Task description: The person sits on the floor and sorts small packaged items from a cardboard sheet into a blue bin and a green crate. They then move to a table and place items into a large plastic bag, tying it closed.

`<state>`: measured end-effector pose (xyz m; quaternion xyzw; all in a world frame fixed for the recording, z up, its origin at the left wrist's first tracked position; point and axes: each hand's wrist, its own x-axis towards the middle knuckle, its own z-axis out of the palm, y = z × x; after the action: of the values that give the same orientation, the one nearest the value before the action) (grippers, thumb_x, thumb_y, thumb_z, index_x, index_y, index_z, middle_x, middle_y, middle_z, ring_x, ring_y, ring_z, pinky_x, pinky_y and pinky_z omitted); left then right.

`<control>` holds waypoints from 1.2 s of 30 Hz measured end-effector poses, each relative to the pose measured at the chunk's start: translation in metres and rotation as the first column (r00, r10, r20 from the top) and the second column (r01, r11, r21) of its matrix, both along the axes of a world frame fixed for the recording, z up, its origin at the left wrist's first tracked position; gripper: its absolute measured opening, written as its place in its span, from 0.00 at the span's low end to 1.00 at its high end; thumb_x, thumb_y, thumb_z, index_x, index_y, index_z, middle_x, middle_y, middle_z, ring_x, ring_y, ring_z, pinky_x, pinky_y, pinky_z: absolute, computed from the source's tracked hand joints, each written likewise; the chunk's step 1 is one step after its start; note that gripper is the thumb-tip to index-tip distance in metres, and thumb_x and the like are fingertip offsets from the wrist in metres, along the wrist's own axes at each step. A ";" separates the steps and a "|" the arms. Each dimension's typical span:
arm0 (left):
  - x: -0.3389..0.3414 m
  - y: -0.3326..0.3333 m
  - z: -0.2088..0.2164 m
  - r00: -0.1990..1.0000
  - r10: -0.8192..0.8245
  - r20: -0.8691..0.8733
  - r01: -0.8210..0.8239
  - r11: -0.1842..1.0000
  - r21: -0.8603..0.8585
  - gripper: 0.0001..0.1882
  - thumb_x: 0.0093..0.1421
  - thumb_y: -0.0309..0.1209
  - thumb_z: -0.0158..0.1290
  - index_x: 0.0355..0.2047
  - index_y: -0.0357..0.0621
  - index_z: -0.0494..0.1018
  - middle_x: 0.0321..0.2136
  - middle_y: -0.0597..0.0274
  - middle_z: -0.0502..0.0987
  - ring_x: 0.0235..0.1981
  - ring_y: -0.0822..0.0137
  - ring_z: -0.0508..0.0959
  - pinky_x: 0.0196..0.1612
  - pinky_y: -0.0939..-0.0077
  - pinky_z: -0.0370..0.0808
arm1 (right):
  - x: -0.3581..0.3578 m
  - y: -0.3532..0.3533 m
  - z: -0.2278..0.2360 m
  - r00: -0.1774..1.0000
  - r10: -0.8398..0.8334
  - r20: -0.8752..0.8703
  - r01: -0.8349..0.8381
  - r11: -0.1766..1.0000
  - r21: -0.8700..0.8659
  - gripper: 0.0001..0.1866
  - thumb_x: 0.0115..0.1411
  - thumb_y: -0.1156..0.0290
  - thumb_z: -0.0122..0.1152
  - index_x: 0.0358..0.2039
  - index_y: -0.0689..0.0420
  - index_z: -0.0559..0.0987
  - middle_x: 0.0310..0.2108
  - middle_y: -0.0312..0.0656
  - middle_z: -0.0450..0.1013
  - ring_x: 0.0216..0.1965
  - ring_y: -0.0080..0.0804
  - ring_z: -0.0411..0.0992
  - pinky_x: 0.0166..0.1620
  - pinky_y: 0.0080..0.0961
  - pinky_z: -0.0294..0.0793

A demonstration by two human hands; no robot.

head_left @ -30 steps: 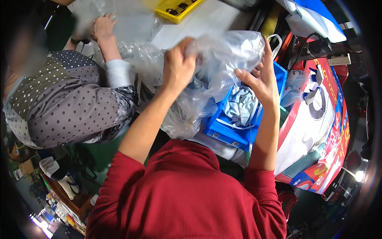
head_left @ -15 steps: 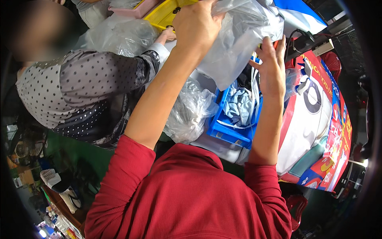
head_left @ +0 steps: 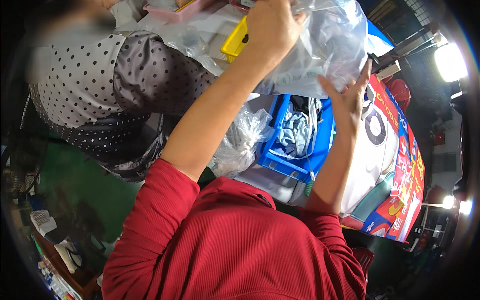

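Plastic, thin and see-through, makes the big clear bag that hangs up high over the back of a blue bin. The left hand has its fingers curled tight around the top left part of the bag. The right hand is on the bag's low right side, with its thumb and fingers spread wide, but I cannot tell if it pinches the plastic. Some marks show on the bag, low down. Inside the bin lies a crumpled light blue cloth, with a white strap next to it. Another clear bag, all bunched up, sits just left of the bin. Past the left arm is a yellow basket, and a pink basket is farther up and left. Another person in a dotted shirt is close by on the left. On the right is a big red and white sheet with bright pictures on it, and a bright lamp shines near the edge
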<state>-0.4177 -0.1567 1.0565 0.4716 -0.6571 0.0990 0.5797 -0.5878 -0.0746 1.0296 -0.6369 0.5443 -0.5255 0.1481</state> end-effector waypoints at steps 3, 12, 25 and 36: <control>0.014 0.004 0.013 0.992 -0.090 -0.088 0.103 0.982 0.161 0.14 0.51 0.36 0.56 0.34 0.38 0.77 0.26 0.43 0.77 0.30 0.46 0.77 0.35 0.58 0.72 | -0.033 -0.014 0.000 0.898 -0.004 0.440 -0.077 0.983 0.167 0.22 0.52 0.70 0.61 0.48 0.63 0.72 0.30 0.42 0.76 0.29 0.25 0.74 0.35 0.20 0.72; 0.027 -0.026 -0.006 0.971 -0.035 -0.237 0.121 0.924 0.361 0.22 0.52 0.46 0.56 0.35 0.39 0.77 0.18 0.56 0.76 0.23 0.62 0.76 0.32 0.70 0.72 | -0.085 -0.008 0.056 0.990 0.033 0.136 -0.072 0.953 0.295 0.24 0.57 0.58 0.55 0.47 0.64 0.73 0.34 0.45 0.75 0.33 0.32 0.75 0.33 0.24 0.78; 0.004 0.025 -0.106 -0.275 -0.194 -0.942 0.926 0.209 -0.314 0.41 0.59 0.63 0.34 0.60 0.41 0.53 0.58 0.47 0.58 0.58 0.50 0.61 0.57 0.47 0.58 | 0.041 -0.047 0.119 0.493 0.298 0.818 -0.703 0.690 0.172 0.21 0.51 0.76 0.53 0.48 0.61 0.70 0.41 0.46 0.73 0.43 0.38 0.72 0.44 0.30 0.73; 0.050 0.050 -0.180 -0.595 0.364 -0.716 0.735 -0.115 -0.669 0.44 0.54 0.66 0.36 0.64 0.55 0.47 0.63 0.44 0.46 0.61 0.30 0.44 0.47 0.14 0.41 | 0.036 -0.163 0.009 0.802 0.093 -0.590 -0.098 0.995 0.024 0.13 0.55 0.60 0.59 0.30 0.58 0.79 0.23 0.38 0.74 0.19 0.23 0.69 0.28 0.20 0.69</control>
<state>-0.3680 -0.1064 0.8769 -0.0229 -0.0552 -0.9255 0.3739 -0.5515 -0.2374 1.0385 -0.7957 0.5286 -0.2956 -0.0046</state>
